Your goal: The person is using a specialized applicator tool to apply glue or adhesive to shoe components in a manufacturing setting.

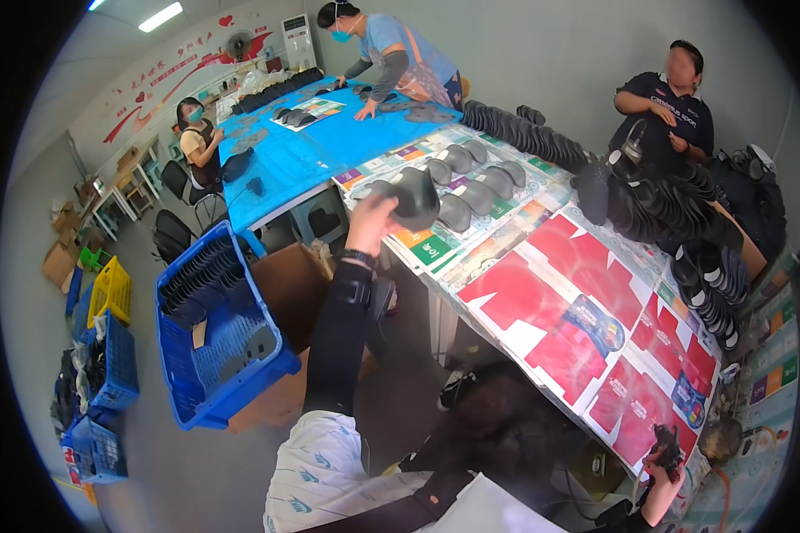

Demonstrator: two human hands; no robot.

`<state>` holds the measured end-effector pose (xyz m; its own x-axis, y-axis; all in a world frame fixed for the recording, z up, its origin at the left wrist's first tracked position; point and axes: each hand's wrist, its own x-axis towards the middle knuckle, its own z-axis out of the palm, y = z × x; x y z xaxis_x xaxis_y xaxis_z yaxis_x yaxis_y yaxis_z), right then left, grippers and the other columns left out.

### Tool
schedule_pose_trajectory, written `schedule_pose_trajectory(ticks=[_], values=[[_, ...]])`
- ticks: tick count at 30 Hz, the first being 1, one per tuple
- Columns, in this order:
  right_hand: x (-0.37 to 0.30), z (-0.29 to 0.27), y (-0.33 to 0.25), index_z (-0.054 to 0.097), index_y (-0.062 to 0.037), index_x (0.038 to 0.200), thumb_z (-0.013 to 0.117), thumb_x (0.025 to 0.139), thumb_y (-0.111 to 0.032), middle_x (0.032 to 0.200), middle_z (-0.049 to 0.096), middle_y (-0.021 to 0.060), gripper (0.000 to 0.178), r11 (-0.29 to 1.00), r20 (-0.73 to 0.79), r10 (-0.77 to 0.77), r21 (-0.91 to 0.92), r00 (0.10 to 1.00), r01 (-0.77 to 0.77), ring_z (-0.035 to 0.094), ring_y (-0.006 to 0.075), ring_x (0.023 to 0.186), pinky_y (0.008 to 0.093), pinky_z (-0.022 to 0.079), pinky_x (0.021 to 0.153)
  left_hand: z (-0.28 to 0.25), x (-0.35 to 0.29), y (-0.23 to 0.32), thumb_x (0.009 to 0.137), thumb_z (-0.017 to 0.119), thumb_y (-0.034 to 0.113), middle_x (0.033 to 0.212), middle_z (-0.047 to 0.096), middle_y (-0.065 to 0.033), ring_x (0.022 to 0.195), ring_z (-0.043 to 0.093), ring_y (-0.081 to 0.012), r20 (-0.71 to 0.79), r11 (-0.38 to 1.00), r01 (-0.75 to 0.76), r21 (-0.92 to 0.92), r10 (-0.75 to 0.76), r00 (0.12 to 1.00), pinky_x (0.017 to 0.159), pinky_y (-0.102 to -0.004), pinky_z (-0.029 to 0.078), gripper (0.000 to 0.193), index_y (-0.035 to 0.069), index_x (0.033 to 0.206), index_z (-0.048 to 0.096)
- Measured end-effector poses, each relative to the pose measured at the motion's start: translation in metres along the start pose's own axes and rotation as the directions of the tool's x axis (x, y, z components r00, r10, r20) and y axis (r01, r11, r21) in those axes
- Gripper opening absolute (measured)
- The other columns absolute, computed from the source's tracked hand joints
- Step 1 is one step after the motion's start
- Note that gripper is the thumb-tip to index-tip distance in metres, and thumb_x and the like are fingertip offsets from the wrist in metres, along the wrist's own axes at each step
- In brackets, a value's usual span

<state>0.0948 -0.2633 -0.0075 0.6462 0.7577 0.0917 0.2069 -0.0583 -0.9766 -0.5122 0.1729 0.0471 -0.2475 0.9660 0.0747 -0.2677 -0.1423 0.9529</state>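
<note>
Glossy black, curved, plastic-looking shell (418, 197) is hanging over the multicoloured printed flat sheet (428, 251); left hand (372, 222) is clamping its edge, likely keeping the face clear. Right hand (661, 484) is gripping a dark, irregular object (667, 447), kind unclear.

The head view is angled down from above and behind the hands (373, 224), the surface (542, 298) widely taken in

A ceiling light (161, 17) glows white (straight edges bow toward the black rim), while red sheets (512, 291) show pale sheen.
</note>
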Motion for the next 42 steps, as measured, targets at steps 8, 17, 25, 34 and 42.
schedule_pose_trajectory(ticks=[8,17,25,34,42], values=[[0.002,-0.002,0.005,0.066,0.0027,0.105,0.059,0.079,0.003,0.085,0.07,0.0068,0.027,0.998,-0.038,0.057,-0.007,0.998,-0.057,0.066,0.0152,0.075,0.0241,0.045,0.056,-0.043,0.019,-0.044,0.099,0.068,0.019,0.102,0.074,-0.0076,0.088,0.075,-0.0209,0.255,0.98,0.196,-0.022,-0.184,0.949,0.073,-0.0364,0.064,0.032,-0.001,0.124,0.065],[-0.005,0.01,0.004,0.067,0.0031,0.101,0.06,0.078,0.004,0.088,0.07,0.0072,0.024,0.995,-0.06,-0.066,0.07,0.996,0.071,0.066,0.0163,0.078,0.0284,0.049,0.066,0.107,0.116,0.036,0.099,0.072,0.032,0.132,0.064,-0.0109,0.126,0.06,-0.0239,0.804,0.784,-0.597,0.169,0.241,0.544,0.104,-0.0379,0.054,0.048,-0.003,0.131,0.061],[-0.027,-0.017,-0.001,0.069,-0.0017,0.106,0.063,0.082,-0.003,0.089,0.071,0.0017,0.025,0.995,-0.091,0.061,-0.069,0.994,-0.067,0.066,0.0107,0.08,0.0223,0.04,0.046,0.218,-0.165,-0.049,0.104,0.066,0.027,0.115,0.077,-0.009,0.099,0.072,-0.0162,0.971,0.891,-0.411,0.193,-0.235,-0.054,0.089,-0.0331,0.056,0.044,0.002,0.139,0.062],[-0.048,-0.029,-0.017,0.07,-0.0045,0.103,0.073,0.085,-0.008,0.085,0.068,-0.0014,0.018,0.966,-0.188,0.236,-0.062,0.953,-0.251,0.057,0.0056,0.068,0.0213,0.04,0.053,0.277,-0.188,-0.048,0.102,0.069,0.016,0.122,0.073,-0.0141,0.113,0.071,-0.0208,0.961,0.845,-0.511,0.159,-0.251,-0.116,0.093,-0.0342,0.057,0.039,-0.001,0.137,0.062],[-0.045,-0.037,-0.017,0.069,0.0009,0.104,0.063,0.084,0.002,0.089,0.073,0.003,0.02,0.975,-0.117,0.193,-0.088,0.974,-0.204,0.059,0.0069,0.07,0.0234,0.047,0.056,0.375,-0.085,-0.086,0.104,0.064,0.024,0.108,0.076,-0.0046,0.091,0.07,-0.0099,0.854,0.739,-0.434,0.514,-0.485,0.185,0.069,-0.0271,0.057,0.033,0.002,0.129,0.066]])
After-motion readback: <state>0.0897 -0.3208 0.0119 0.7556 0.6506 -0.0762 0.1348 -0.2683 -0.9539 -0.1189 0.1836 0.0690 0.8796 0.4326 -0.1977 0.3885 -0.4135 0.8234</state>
